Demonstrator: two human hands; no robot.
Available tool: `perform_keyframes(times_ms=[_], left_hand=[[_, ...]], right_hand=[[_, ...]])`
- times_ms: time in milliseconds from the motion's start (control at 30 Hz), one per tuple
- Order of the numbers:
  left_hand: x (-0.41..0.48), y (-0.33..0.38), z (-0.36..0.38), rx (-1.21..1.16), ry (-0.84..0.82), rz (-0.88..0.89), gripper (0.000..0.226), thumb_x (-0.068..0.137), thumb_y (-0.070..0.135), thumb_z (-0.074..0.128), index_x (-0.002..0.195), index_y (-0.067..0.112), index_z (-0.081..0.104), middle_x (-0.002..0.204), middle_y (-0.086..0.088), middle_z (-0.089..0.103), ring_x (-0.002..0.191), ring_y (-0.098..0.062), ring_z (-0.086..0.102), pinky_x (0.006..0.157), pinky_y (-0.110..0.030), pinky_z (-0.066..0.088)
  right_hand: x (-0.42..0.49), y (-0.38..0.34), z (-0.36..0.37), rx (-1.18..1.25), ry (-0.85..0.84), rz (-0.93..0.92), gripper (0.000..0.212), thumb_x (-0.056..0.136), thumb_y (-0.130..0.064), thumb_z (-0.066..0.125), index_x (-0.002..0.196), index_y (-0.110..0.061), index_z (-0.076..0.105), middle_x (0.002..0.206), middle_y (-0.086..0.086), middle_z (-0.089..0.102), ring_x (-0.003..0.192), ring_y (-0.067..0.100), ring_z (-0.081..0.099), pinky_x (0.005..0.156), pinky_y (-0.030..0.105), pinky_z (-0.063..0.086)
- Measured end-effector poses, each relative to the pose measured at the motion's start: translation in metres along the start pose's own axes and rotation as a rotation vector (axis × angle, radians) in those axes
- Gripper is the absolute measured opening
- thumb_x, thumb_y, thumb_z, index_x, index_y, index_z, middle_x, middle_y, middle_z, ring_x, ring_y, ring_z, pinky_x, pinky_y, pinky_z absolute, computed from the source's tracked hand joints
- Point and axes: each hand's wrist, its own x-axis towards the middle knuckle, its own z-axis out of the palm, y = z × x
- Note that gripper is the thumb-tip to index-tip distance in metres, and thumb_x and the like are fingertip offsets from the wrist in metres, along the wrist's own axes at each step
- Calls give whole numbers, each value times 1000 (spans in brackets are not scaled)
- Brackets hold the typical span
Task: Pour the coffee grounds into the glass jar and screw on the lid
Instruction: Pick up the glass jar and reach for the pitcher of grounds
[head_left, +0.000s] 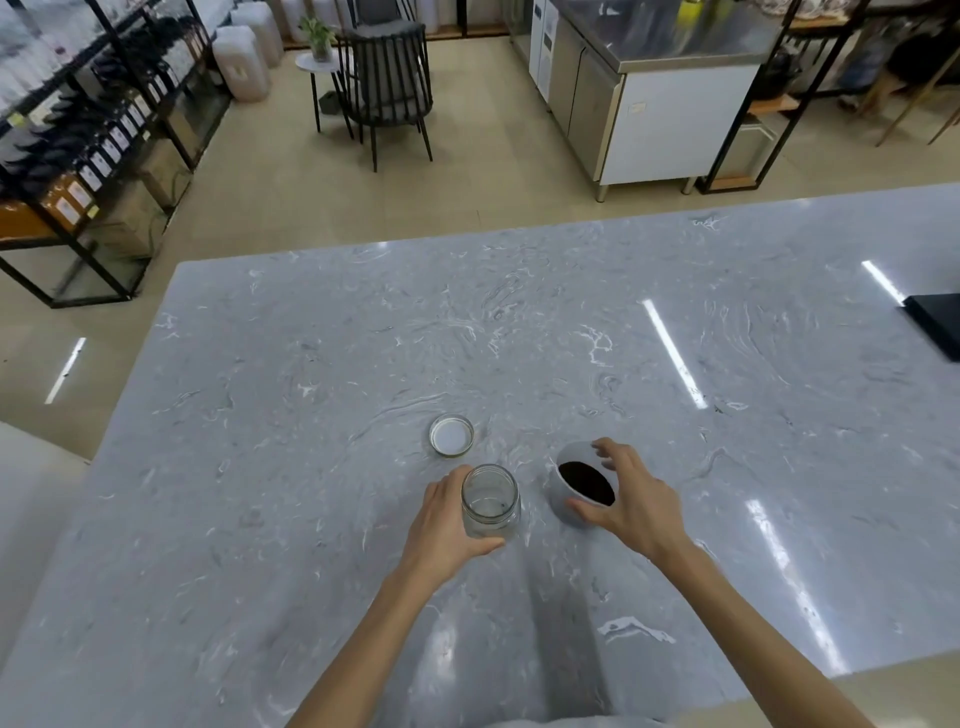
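On the grey marbled tabletop (311, 571), the left hand (441, 525) is wrapped around the side of the open, nearly empty glass jar (490, 500), which stands upright. Just to its right, the right hand (631, 501) curls around a white cup (569, 506) of dark coffee grounds (587, 483), thumb and fingers on its sides. Beyond the jar, the lid (451, 435) lies inside-up, apart from both.
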Motion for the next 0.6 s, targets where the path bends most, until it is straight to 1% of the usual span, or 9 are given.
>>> perform_keyframes(times_ms=[100,167,233,300,333,400,500,600], left_hand=[[2,5,-1,12,7,-25,95,49,62,83,126,44,32,120,14,53,116,-14,49,83,-28,42],[3,7,-2,21,4,-26,95,47,67,80,125,45,30,123,10,57,113,-16,54,83,-29,44],[5,10,-3,36,-10,-21,97,48,68,80,128,44,30,126,9,58,113,-18,56,83,-29,45],[7,11,-5,51,-21,-16,102,49,69,80,134,39,33,130,9,58,115,-18,57,86,-29,45],[8,11,-6,46,-22,-13,103,48,69,79,136,39,35,131,11,57,116,-16,58,87,-28,45],[7,12,-8,24,-23,-17,104,48,70,79,139,40,37,135,14,55,119,-13,57,90,-26,45],[4,16,-7,-19,-16,-36,106,49,69,80,141,40,37,139,18,52,121,-9,55,93,-22,42],[3,22,-7,-79,3,-46,103,49,64,84,139,43,40,134,23,56,120,-5,56,95,-24,45]], right_hand=[[3,1,1,-22,-52,18,91,68,-66,76,140,-34,30,141,-14,46,122,8,56,81,38,55],[6,3,0,-46,-103,14,101,66,-67,77,145,-30,25,145,-8,42,123,12,56,84,41,56],[10,5,-4,-55,-180,4,114,62,-69,79,150,-28,18,150,-6,35,125,16,54,87,42,54],[14,8,-7,-60,-243,-19,122,60,-71,79,153,-29,12,155,-6,27,128,18,52,89,41,52],[15,9,-9,-60,-256,-35,122,60,-71,79,153,-30,11,156,-6,25,130,17,50,90,40,51],[13,13,-9,-8,-241,-61,116,63,-68,80,152,-35,14,155,-10,29,132,11,48,92,36,49],[7,16,-5,150,-148,-66,102,64,-59,84,147,-38,29,144,-18,46,127,2,52,97,32,49],[5,15,-3,267,-66,-22,89,64,-51,87,141,-39,44,132,-21,58,119,-2,58,99,36,51]])
